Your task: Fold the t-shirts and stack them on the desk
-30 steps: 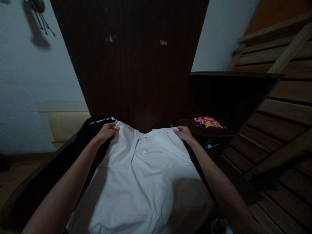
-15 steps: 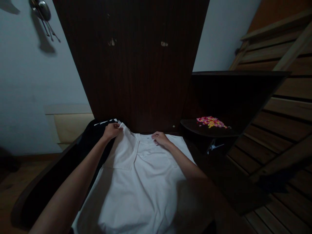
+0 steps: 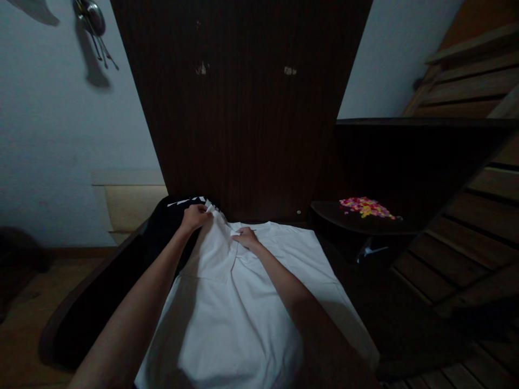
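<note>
A white T-shirt (image 3: 239,319) lies spread before me, its neckline toward the dark upright panel. My left hand (image 3: 197,217) pinches the folded-over part of the shirt near its upper left corner and lifts that edge a little. At the collar, my right hand (image 3: 246,237) has its fingers closed on the fabric beside the fold line. Under and left of the shirt is a black garment (image 3: 164,224) with white markings. Shadow from my arms darkens the lower part of the shirt.
A dark wooden panel (image 3: 247,129) rises behind the shirt. On the right, a small dark shelf (image 3: 330,215) bears a heap of pink, red and yellow bits (image 3: 367,206). Wooden slats (image 3: 466,237) stand farther right. Metal utensils (image 3: 95,21) hang on the left wall.
My right hand has moved left along the neckline to the collar's left side. My left hand keeps its hold on the fold. The whole view has shifted slightly.
</note>
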`<state>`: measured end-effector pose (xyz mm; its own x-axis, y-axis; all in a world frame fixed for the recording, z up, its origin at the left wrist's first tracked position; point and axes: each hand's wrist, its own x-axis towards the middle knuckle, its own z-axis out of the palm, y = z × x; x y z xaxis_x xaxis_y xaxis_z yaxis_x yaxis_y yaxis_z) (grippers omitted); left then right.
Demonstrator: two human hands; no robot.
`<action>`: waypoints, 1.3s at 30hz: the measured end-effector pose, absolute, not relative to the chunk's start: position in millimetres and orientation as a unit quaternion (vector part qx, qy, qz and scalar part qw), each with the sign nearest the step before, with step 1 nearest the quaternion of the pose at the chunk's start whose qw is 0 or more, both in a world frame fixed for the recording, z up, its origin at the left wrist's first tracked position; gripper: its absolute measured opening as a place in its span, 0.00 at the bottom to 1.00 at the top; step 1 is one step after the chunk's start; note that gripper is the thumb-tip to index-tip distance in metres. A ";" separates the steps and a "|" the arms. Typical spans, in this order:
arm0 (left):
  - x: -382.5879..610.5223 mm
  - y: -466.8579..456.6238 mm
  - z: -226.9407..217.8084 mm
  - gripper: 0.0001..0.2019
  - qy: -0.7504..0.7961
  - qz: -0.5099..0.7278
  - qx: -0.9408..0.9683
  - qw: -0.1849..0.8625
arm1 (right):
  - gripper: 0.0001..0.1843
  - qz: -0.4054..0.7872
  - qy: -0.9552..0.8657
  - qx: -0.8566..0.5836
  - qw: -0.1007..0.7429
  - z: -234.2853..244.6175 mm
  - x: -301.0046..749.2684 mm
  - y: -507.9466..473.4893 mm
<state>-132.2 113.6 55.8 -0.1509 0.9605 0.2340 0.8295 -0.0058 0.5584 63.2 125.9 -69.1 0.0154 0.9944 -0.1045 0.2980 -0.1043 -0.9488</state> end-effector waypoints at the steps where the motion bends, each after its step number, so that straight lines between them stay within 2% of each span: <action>1: -132.2 113.6 56.0 0.09 0.698 0.297 0.642 0.110 | 0.08 0.447 -0.541 -0.595 0.391 -68.4 64.1 125.8; 5: -130.6 113.6 56.7 0.10 0.701 0.288 0.643 0.110 | 0.04 0.489 -0.512 -0.573 0.413 -61.6 70.6 120.9; 16: -120.1 112.4 52.1 0.16 0.705 0.236 0.665 0.069 | 0.05 0.587 -0.399 -0.516 0.479 -45.1 86.5 105.0; 19: -117.6 111.7 50.0 0.16 0.707 0.224 0.668 0.053 | 0.06 0.604 -0.381 -0.524 0.463 -45.8 89.1 99.9; 22: -117.0 111.8 49.6 0.16 0.713 0.219 0.664 0.054 | 0.09 0.661 -0.385 -0.512 0.390 -48.8 92.5 87.4; 26: -119.3 114.2 51.4 0.14 0.708 0.223 0.666 0.069 | 0.07 0.723 -0.390 -0.478 0.311 -50.3 93.5 69.1; 32: -122.3 121.0 52.3 0.07 0.703 0.220 0.673 0.067 | 0.07 0.746 -0.393 -0.434 0.316 -40.2 84.2 51.0; 36: -124.5 120.9 50.2 0.08 0.700 0.233 0.671 0.070 | 0.07 0.751 -0.341 -0.421 0.379 -35.7 78.5 40.9; 39: -126.1 119.4 48.5 0.09 0.698 0.245 0.669 0.079 | 0.05 0.765 -0.293 -0.443 0.364 -36.9 76.0 32.6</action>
<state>-126.1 119.4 48.5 -0.0933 0.9718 0.2167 0.8943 -0.0139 0.4473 76.0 32.6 -36.9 -0.3416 0.8165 -0.4655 -0.2973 -0.5638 -0.7706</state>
